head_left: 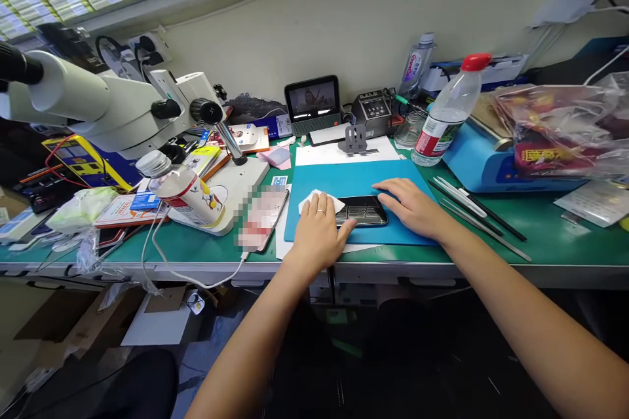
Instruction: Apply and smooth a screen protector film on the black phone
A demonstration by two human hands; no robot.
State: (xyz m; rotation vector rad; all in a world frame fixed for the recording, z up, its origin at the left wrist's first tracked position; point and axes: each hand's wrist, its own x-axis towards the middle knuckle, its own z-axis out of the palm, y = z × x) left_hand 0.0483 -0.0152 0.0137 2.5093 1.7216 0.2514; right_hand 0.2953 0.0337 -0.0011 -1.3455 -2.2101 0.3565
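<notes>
On the blue mat (314, 177) lies a dark smartphone (366, 209), its long side running left to right and its glossy face reflecting light strips. My left hand (318, 229), a ring on one finger, is closed over a white wipe (334, 201) and holds it down at the phone's left end. That end of the phone is hidden under the hand and wipe. My right hand (410, 206) rests by the phone's right end, fingers apart and holding nothing; whether a fingertip touches the phone I cannot tell.
Left of the mat are a charging phone (265, 219), a drink bottle (189, 196) and a microscope (118, 111). Tweezers and slim tools (479, 213) lie to the right. Behind stand a small screen (313, 105), a red-capped bottle (445, 118) and a blue machine (491, 163).
</notes>
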